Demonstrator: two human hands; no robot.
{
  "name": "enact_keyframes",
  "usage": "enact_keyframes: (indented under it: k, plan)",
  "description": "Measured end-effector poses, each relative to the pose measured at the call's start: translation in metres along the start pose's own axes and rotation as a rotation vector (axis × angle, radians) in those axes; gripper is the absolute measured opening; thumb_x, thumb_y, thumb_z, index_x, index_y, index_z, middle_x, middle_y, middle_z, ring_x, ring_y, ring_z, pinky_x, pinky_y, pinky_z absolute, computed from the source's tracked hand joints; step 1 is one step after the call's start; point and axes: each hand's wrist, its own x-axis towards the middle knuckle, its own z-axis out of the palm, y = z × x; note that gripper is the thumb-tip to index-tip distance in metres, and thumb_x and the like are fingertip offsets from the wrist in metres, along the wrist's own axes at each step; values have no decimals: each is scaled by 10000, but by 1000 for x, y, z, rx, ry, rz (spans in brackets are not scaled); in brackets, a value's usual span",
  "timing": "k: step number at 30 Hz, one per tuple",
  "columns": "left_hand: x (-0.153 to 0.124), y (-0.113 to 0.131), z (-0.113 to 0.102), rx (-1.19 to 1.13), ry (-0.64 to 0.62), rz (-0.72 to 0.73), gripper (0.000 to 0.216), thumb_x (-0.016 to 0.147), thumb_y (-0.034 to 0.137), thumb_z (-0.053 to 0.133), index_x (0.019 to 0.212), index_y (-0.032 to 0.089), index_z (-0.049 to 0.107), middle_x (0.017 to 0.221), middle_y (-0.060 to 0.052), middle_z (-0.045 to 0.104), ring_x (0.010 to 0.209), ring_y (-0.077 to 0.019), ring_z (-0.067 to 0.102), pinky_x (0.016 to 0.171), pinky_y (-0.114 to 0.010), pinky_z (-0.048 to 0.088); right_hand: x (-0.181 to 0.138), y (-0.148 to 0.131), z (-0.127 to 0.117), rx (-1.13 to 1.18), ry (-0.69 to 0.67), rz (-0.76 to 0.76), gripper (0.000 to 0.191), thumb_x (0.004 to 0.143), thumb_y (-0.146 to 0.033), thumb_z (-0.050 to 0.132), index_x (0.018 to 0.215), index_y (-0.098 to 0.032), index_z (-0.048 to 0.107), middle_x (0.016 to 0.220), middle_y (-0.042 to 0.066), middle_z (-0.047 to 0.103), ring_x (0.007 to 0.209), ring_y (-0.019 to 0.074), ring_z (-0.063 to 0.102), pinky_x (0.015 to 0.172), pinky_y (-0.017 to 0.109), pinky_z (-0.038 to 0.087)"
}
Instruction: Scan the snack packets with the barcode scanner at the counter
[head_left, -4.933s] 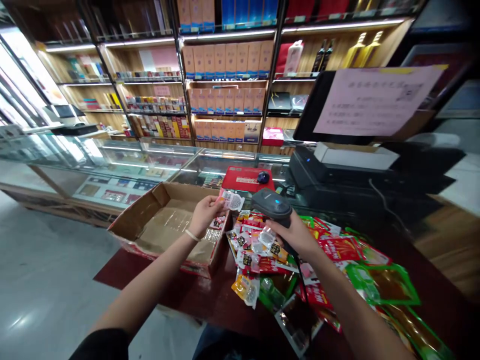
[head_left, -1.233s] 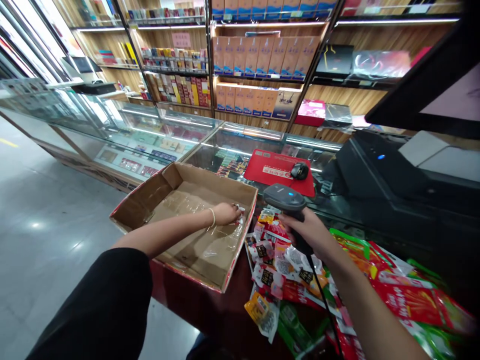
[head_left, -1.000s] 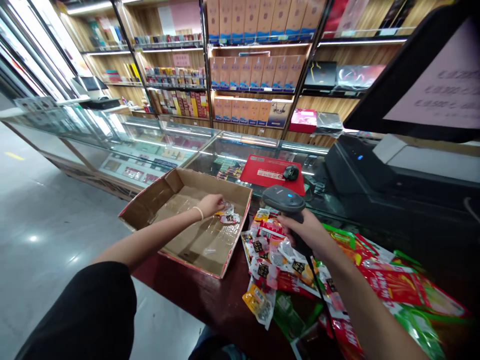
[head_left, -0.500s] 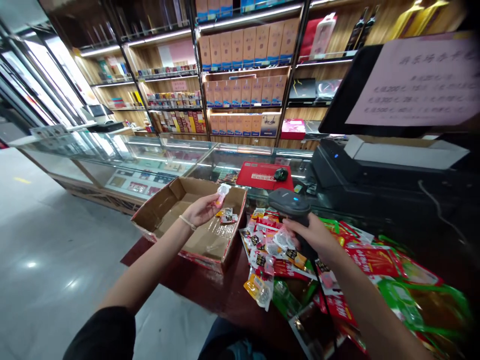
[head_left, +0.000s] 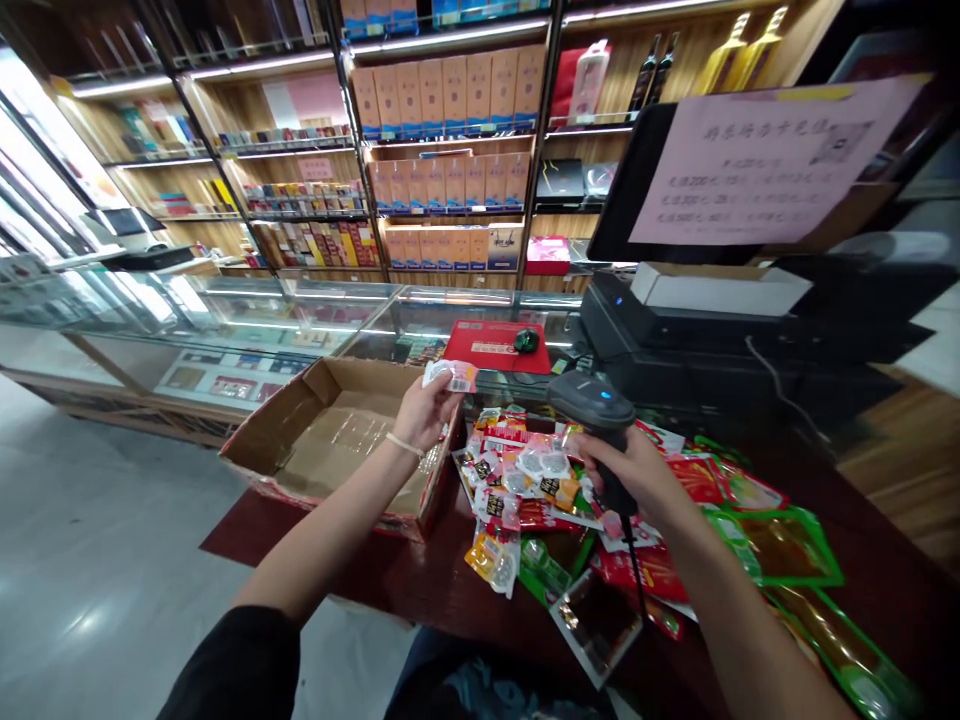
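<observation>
The fingertips of your left hand pinch a small snack packet by its edge, so its printed face is uncovered, raised above the cardboard box. Your right hand is wrapped closed around the barcode scanner, whose head is turned toward the packet, above the pile of snack packets.

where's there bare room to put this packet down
The cardboard box floor is mostly bare left of the left hand. A dark counter strip lies free between the box front and the packet pile. Around the right hand and its scanner, packets overlap thickly.
</observation>
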Motion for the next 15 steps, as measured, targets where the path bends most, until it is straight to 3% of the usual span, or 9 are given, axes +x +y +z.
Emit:
enact_keyframes:
  k: [9, 15]
  plan:
    - [-3, -35, 43, -166, -22, 35, 176, 805, 90, 734, 940, 152, 640, 948, -49, 757, 908, -132, 729, 962, -284, 552, -9, 11, -14, -40, -26, -23, 386, 772, -506, 746, 903, -235, 504, 493, -77, 513, 374, 117, 468, 379, 239, 396]
    - [-2, -54, 61, -107, -167, 81, 207, 776, 131, 760, 939, 174, 640, 1085, -80, 745, 1132, -184, 675, 1068, -328, 473, -19, 9, -23, -181, -44, 53, 289, 829, -481, 673, 889, -233, 537, 445, -61, 528, 336, 133, 462, 353, 253, 384]
